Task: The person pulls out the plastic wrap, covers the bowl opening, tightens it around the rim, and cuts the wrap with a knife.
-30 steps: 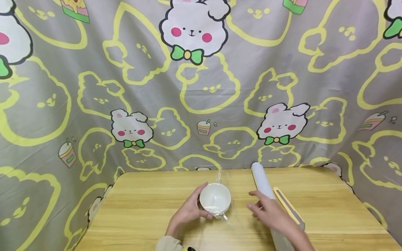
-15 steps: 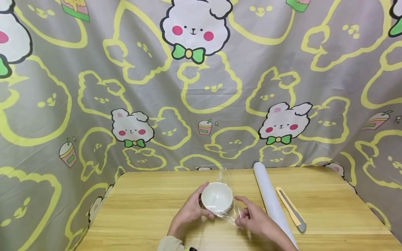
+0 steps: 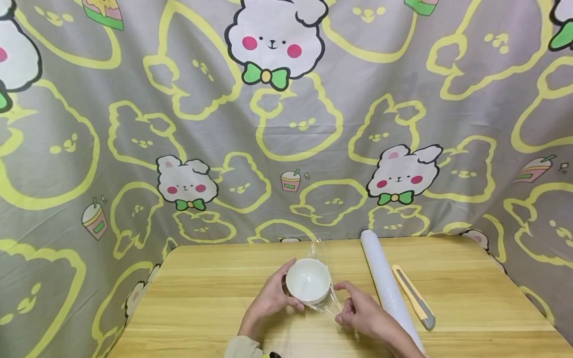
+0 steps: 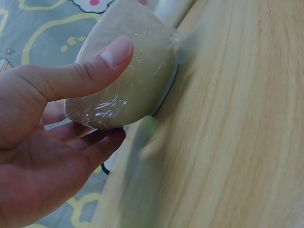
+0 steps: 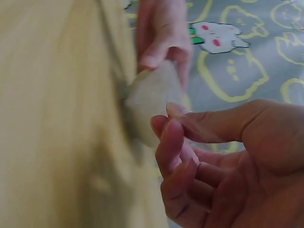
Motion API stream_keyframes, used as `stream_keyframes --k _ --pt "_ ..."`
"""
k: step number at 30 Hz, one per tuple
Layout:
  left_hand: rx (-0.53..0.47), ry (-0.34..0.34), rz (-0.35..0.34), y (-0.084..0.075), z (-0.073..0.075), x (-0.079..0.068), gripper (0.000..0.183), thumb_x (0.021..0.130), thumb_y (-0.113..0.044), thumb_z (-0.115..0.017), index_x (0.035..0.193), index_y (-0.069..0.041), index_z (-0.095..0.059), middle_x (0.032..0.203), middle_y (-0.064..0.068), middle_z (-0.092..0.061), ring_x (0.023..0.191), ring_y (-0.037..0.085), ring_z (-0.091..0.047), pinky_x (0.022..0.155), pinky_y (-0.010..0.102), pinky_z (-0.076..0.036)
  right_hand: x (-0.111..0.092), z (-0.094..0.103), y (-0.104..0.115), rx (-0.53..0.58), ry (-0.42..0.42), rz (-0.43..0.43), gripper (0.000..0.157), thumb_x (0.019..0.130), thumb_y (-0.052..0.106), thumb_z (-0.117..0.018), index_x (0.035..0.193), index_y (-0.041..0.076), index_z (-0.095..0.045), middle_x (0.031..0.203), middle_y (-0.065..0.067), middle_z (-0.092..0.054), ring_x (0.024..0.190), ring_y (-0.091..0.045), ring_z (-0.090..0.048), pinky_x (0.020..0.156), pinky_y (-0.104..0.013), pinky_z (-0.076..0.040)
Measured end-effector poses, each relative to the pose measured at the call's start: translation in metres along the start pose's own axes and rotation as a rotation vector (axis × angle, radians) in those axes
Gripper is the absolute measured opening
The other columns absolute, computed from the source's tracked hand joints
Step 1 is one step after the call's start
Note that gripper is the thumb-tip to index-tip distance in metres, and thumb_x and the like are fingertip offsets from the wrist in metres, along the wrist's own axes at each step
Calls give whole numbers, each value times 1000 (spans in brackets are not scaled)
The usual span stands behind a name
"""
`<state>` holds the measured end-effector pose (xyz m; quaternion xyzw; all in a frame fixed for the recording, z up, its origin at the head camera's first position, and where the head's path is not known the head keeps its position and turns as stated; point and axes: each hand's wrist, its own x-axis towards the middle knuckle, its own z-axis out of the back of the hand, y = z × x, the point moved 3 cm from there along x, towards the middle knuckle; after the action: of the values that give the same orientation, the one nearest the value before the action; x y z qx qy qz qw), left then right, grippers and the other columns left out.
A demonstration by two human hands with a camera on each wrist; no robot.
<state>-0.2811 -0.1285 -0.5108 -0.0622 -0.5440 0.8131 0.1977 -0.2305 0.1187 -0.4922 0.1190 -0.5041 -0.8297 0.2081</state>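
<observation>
A small white bowl (image 3: 308, 281) is wrapped on its outside in clear cling film (image 3: 330, 305), its mouth facing up in the head view. My left hand (image 3: 270, 298) grips the bowl from the left. In the left wrist view the thumb (image 4: 95, 71) lies across the film-covered side (image 4: 147, 80) and the fingers curl underneath. On the right, my right hand (image 3: 363, 312) pinches a loose edge of the film between thumb and index finger, drawn out from the bowl's lower right. The right wrist view shows that pinch close beside the bowl (image 5: 152, 102).
A long pale roll (image 3: 386, 286) lies slanted on the wooden table (image 3: 215, 283), passing close by the right forearm. To its right is a yellow and grey utility knife (image 3: 414, 298). A cartoon-patterned grey cloth (image 3: 277, 199) hangs behind the table.
The right hand came in from beside the roll to the bowl and took hold of the film's edge, now stretched taut. The left hand has kept its grip on the bowl.
</observation>
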Motion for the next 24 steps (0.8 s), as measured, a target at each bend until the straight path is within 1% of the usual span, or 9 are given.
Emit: stream_keyframes --k 3,5,7,10,13,15,18,21,24 --pt "-5 2 3 0 0 0 115 62 4 -93 158 5 -28 154 28 -43 139 45 -44 118 56 -31 2 -6 -6 -81 -50 -10 44 87 3 -78 126 0 -56 67 3 -54 54 -5 -47 48 -21 -40" --pt "-6 4 5 1 0 0 115 63 5 -93 158 4 -28 154 28 -43 139 46 -44 118 56 -31 3 -10 -9 -137 -100 0 28 86 4 -79 109 5 -62 65 5 -52 54 -4 -45 47 -21 -39" --pt "-1 4 5 0 0 0 115 63 4 -93 158 4 -28 154 28 -43 140 45 -43 119 57 -30 5 -15 -10 -209 -145 -1 19 85 5 -80 92 11 -63 64 8 -51 54 -2 -44 48 -21 -39" --pt "6 7 0 -1 0 0 115 64 4 -93 158 4 -27 154 28 -42 141 45 -41 120 59 -26 8 -20 -11 -298 -219 0 26 83 7 -83 76 16 -59 64 10 -48 56 -2 -42 49 -21 -37" --pt "7 17 -9 -1 0 0 115 65 4 -93 158 6 -25 155 28 -40 143 45 -38 121 61 -22 10 -26 -12 -367 -274 -27 31 81 11 -85 73 19 -56 64 11 -46 56 -4 -41 48 -22 -35" --pt "11 28 -10 -2 -1 -1 116 65 3 -93 158 7 -23 157 29 -37 144 46 -35 121 62 -21 12 -29 -14 -391 -297 -44 32 80 14 -86 73 19 -56 64 11 -46 56 -5 -41 48 -22 -35" --pt "53 42 -9 -5 -2 -3 119 67 -2 -95 158 9 -19 157 32 -32 144 49 -34 119 65 -22 14 -32 -15 -422 -307 -64 32 81 19 -86 73 19 -55 64 11 -47 56 -6 -41 47 -23 -35" --pt "102 46 -16 -10 -6 -4 125 66 -10 -97 158 10 -15 154 34 -32 139 49 -38 117 66 -27 16 -34 -16 -443 -304 -76 33 82 23 -86 72 19 -55 63 11 -48 54 -7 -42 45 -23 -35" --pt "150 28 -13 -14 -13 -4 131 64 -16 -99 158 11 -11 150 34 -33 135 48 -43 115 66 -32 18 -36 -17 -451 -289 -83 35 83 27 -85 71 19 -53 61 11 -46 53 -7 -41 45 -23 -34"
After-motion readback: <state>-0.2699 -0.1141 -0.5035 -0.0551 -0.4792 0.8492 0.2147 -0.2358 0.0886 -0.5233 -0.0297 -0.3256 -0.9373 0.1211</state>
